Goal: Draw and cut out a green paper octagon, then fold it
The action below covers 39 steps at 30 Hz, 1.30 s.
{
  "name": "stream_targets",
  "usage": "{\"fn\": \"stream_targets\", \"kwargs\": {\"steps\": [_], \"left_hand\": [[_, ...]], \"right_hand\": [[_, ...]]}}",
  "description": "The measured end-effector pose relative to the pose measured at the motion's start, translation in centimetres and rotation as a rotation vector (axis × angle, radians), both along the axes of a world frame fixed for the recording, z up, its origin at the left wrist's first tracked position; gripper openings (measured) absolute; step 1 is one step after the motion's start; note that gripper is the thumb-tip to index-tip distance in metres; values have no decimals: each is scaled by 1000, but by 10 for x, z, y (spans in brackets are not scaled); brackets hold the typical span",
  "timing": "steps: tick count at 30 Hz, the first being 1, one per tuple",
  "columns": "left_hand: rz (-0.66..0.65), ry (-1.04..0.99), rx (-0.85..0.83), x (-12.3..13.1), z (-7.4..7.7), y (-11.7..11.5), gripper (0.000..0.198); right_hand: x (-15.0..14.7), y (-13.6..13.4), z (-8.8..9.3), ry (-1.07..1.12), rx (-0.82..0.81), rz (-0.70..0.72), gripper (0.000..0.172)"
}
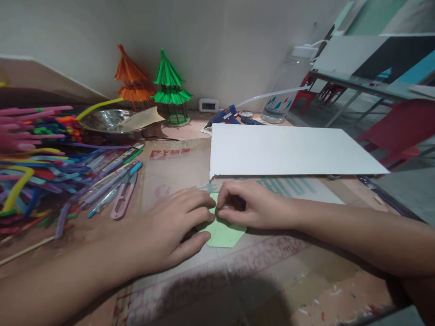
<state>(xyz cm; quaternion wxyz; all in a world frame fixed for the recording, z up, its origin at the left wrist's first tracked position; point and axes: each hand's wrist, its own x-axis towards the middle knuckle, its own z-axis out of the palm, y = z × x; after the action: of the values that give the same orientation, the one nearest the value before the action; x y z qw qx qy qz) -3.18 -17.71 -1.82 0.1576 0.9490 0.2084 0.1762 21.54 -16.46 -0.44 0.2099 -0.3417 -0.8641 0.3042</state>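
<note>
A light green piece of paper [226, 235] with angled corners lies on the printed sheet covering the table. My left hand [180, 222] rests over its left side, fingers apart and bent a little, fingertips touching the paper. From the right, my right hand [251, 203] comes in over the paper's upper part, thumb and forefinger pinched together. Whatever sits in that pinch is hidden or too small to name. Both hands' fingertips almost meet near the paper's middle.
A white board [292, 151] lies just beyond my right hand. Behind stand a blue glue gun [224, 117], a bottle [283, 90], an orange tower [131, 77], a green tower [171, 86] and a metal bowl [102, 120]. Pipe cleaners [44, 176] and pink snips [123, 197] lie left.
</note>
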Motion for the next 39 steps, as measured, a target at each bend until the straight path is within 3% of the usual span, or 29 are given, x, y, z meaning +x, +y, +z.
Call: {"fn": "stream_targets", "kwargs": {"steps": [7, 13, 19, 23, 27, 29, 32, 35, 39], "left_hand": [[17, 23, 9, 2, 3, -2, 15], [31, 10, 29, 1, 2, -2, 14], [21, -2, 19, 3, 2, -1, 12], [21, -18, 49, 2, 2, -1, 14], [15, -32, 39, 0, 1, -1, 14], [11, -33, 29, 0, 1, -1, 14], [4, -21, 31, 0, 0, 0, 14], [4, -8, 37, 0, 0, 1, 15], [-3, 1, 35, 1, 0, 1, 14]], "right_hand": [[0, -1, -3, -72, 213, 150, 9], [5, -1, -2, -83, 161, 59, 8], [2, -3, -2, -25, 129, 115, 6], [6, 0, 1, -69, 121, 64, 9], [9, 3, 2, 36, -48, -23, 7], [9, 5, 2, 112, -142, -25, 16], [10, 8, 1, 128, -190, 13, 13], [10, 8, 0, 76, -167, 45, 7], [9, 8, 0, 29, -5, 150, 6]]}}
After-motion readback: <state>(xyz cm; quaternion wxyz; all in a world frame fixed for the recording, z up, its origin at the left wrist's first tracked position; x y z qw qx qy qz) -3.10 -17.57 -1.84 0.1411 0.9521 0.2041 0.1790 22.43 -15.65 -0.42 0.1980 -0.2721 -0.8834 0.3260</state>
